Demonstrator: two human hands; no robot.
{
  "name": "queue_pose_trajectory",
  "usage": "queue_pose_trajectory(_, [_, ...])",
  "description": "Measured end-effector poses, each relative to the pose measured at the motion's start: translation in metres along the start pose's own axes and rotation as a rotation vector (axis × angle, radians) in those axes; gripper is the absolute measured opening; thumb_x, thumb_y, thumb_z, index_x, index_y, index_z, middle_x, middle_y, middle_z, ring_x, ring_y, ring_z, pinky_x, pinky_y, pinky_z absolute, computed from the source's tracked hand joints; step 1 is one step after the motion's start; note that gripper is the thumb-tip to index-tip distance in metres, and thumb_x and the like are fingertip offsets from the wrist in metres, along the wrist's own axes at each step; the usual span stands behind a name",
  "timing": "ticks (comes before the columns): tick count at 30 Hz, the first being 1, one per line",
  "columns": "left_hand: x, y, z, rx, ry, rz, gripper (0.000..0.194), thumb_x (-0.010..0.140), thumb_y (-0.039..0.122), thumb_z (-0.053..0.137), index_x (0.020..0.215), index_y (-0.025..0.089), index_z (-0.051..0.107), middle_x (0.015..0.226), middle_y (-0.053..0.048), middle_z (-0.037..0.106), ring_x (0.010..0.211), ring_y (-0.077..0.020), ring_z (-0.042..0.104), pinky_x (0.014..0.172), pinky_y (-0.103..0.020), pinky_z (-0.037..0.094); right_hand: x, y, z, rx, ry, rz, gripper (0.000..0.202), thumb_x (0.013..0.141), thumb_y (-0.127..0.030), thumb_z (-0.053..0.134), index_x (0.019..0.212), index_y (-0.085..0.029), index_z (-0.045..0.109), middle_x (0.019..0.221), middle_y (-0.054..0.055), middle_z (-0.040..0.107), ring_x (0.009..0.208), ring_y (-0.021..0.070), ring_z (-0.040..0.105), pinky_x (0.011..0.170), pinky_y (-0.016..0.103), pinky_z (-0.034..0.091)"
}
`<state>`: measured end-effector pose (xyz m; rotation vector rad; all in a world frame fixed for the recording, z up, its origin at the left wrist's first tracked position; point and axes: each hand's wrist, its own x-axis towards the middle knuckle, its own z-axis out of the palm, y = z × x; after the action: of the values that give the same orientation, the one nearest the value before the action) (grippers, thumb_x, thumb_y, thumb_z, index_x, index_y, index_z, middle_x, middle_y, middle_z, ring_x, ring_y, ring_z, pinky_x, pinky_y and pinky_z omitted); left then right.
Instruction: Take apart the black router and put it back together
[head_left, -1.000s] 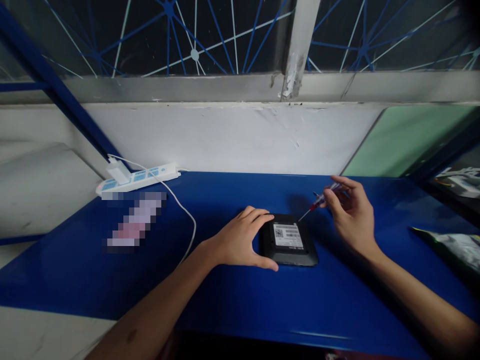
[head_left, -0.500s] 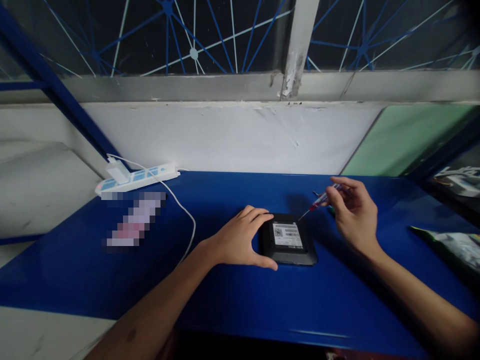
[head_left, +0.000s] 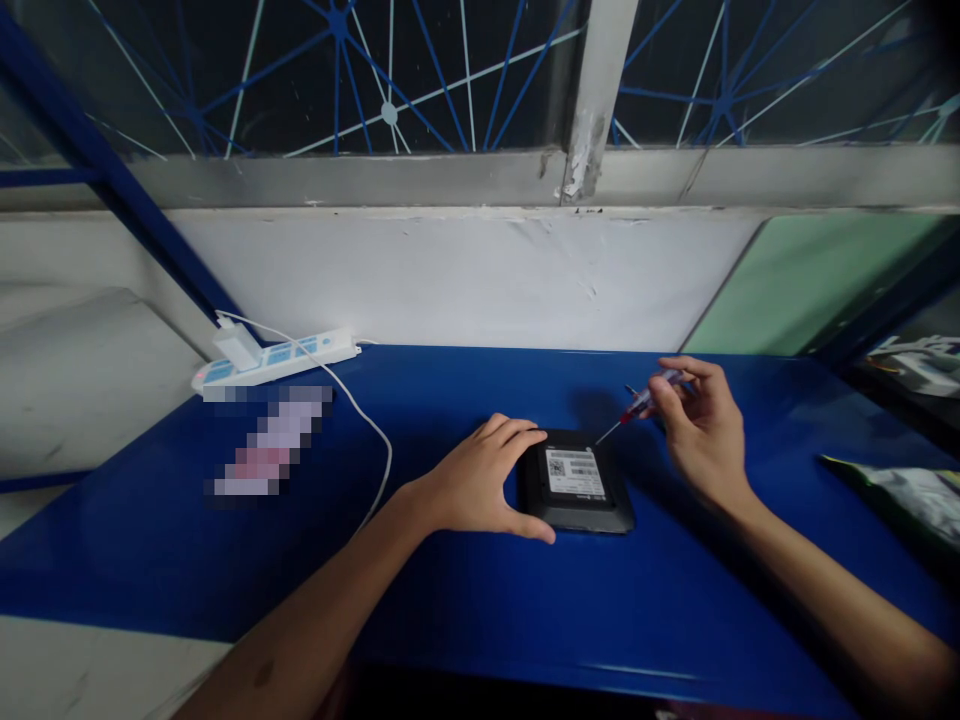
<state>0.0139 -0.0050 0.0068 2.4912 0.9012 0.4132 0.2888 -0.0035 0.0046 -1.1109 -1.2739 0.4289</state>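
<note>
A black box-shaped device [head_left: 592, 517] lies on the blue table [head_left: 465, 620], its label [head_left: 574, 473] with a printed code facing up. My left hand [head_left: 484, 475] spans the device's left side, fingers at the far corner and thumb by the near edge, holding it against the table. In my right hand [head_left: 701, 425] is a screwdriver [head_left: 637, 404] with a clear and red handle, gripped between thumb and fingers. Its shaft slants down to the left, and the tip meets the device's far right corner. Whether the tip sits in a screw is too small to tell.
At the back left stands a white power strip [head_left: 330, 347] with a plugged-in charger [head_left: 237, 345]; its white cable [head_left: 379, 425] runs toward my left forearm. A pixelated flat object [head_left: 274, 440] lies nearby. A shiny packet [head_left: 907, 495] sits at the right edge.
My right hand has shifted very slightly to the left, with the screwdriver tip staying at the same corner. My left hand and the device keep their places.
</note>
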Motion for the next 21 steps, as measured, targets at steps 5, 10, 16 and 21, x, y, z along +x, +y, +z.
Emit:
queue_pose_trajectory(5, [-0.0001,0.001,-0.0012,-0.001,-0.01,-0.008,0.1,0.064,0.066,0.079,0.146,0.022,0.044,0.148,-0.012,0.047,0.134,-0.037,0.042,0.111,-0.057,0.041,0.0002,-0.0034,0.0007,0.053,-0.001,0.023,0.025,0.086,-0.032,0.071,0.108,-0.027,0.06,0.079,-0.004,0.054,0.059,0.0098,0.06,0.058,0.027,0.055])
queue_pose_trajectory(10, [-0.0002,0.0007,-0.0011,0.007,-0.012,-0.007,0.098,0.065,0.063,0.078,0.146,0.021,0.043,0.149,-0.012,0.046,0.135,-0.037,0.041,0.111,-0.057,0.04,-0.0013,-0.0065,0.0016,0.051,-0.001,-0.005,0.028,0.087,-0.029,0.07,0.113,-0.027,0.06,0.086,-0.001,0.057,0.065,0.011,0.064,0.06,0.028,0.058])
queue_pose_trajectory(16, [-0.0002,0.0003,-0.0013,-0.003,-0.016,-0.011,0.1,0.064,0.067,0.078,0.146,0.022,0.043,0.149,-0.012,0.046,0.135,-0.0382,0.041,0.111,-0.059,0.04,-0.0035,-0.0063,0.0017,0.047,-0.044,0.053,0.03,0.093,-0.033,0.061,0.123,-0.029,0.057,0.11,0.005,0.066,0.085,0.0177,0.072,0.065,0.031,0.061])
queue_pose_trajectory(21, [-0.0004,-0.0001,-0.0006,-0.007,-0.027,-0.025,0.104,0.062,0.067,0.079,0.148,0.02,0.042,0.151,-0.013,0.044,0.136,-0.0382,0.039,0.113,-0.058,0.039,-0.0012,-0.0031,0.0006,0.023,0.011,0.023,0.025,0.09,-0.035,0.067,0.111,-0.027,0.057,0.086,-0.001,0.06,0.067,0.0132,0.066,0.059,0.029,0.057])
